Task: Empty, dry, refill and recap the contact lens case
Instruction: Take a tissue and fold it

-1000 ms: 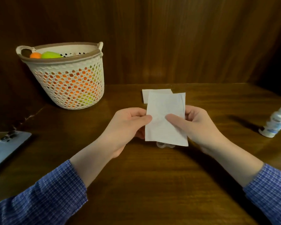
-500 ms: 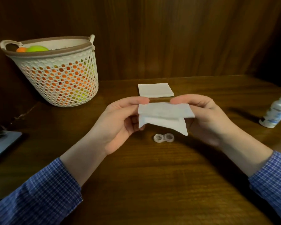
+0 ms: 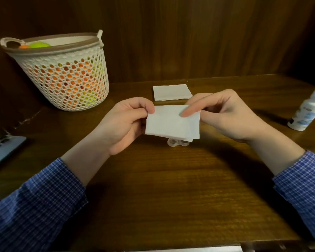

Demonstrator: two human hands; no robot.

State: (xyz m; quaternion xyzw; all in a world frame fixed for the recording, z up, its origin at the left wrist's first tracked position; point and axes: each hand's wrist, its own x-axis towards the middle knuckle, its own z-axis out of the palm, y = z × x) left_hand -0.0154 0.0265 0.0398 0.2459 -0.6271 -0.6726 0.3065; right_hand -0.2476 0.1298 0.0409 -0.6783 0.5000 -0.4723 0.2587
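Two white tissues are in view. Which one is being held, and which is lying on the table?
The folded tissue pinched between the left hand and right hand is held; the spare tissue lies flat behind it, untouched.

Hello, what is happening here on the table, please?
A person holds a folded white tissue above the table, the left hand and the right hand each pinching one side. Below it the clear contact lens case sits uncapped, partly hidden by the tissue. A second tissue lies behind, and a white bottle stands at the right.
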